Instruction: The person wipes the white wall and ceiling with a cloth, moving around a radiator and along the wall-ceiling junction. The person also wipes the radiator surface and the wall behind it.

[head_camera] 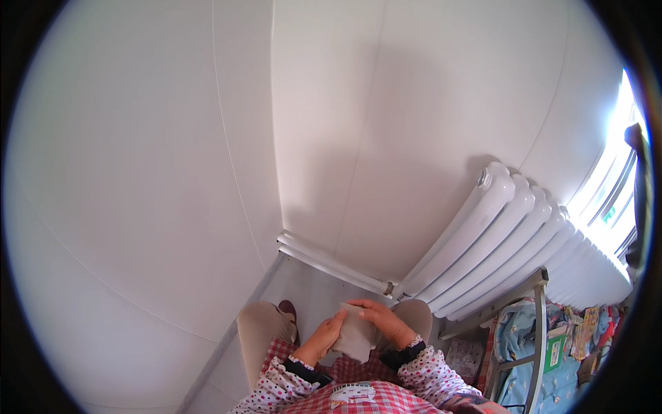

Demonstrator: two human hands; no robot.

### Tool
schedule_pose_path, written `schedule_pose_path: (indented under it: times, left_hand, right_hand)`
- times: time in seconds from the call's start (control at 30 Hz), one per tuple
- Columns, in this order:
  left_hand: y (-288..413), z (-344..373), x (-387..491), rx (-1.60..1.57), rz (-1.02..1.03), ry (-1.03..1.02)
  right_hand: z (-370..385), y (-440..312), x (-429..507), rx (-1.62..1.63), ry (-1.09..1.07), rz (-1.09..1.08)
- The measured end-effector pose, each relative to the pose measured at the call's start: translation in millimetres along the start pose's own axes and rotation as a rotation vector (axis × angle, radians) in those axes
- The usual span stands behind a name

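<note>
Between my hands, over my lap, is a greyish-beige piece of thin material, perhaps cloth or paper. My left hand grips its left edge with the thumb on top. On the other side, my right hand holds its upper right part, fingers over the far edge. The lower end of the piece hangs loose with an uneven edge. Beneath it lies a red checked apron, and dotted sleeves with dark cuffs cover my wrists.
A white column radiator stands along the right wall, with white pipes running low to the corner. At right, a metal frame stands beside blue patterned fabric, a green packet and mixed items. A window glares at far right.
</note>
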State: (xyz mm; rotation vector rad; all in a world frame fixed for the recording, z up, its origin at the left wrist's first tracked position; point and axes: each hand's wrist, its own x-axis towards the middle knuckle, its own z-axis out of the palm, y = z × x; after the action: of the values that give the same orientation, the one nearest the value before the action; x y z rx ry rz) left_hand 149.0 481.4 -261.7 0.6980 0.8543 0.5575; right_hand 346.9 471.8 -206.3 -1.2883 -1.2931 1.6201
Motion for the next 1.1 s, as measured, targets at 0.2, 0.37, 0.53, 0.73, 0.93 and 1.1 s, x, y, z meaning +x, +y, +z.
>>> schedule_pose_path:
  times: [0.2,0.37,0.53,0.73,0.93,1.1]
  left_hand:
    - [-93.3,-60.6,-35.8,0.184,0.257,-0.115]
    - [-132.2,-87.7,-57.6,-0.194,0.345,0.013]
    - [-140.7,-71.7,-67.4,-0.122,0.512,-0.008]
    - [-122.6,-59.0,-51.8,-0.333,0.5,-0.061]
    - [-103.2,-57.7,-40.1,0.084,0.664,0.154]
    - [-92.0,-2.5,-28.3,0.617,0.718,0.495]
  right_hand:
    - [63.7,89.2,-33.3,0.105,-0.03,0.145]
    - [83.6,110.9,-46.5,0.095,0.331,0.097]
    - [84.5,115.1,-48.9,0.342,0.285,-0.082]
    - [77.7,101.2,-46.2,0.428,0.054,-0.006]
    - [89.1,106.7,-50.7,0.598,0.041,0.368]
    - [56.4,98.7,-69.6,0.754,-0.012,0.437]
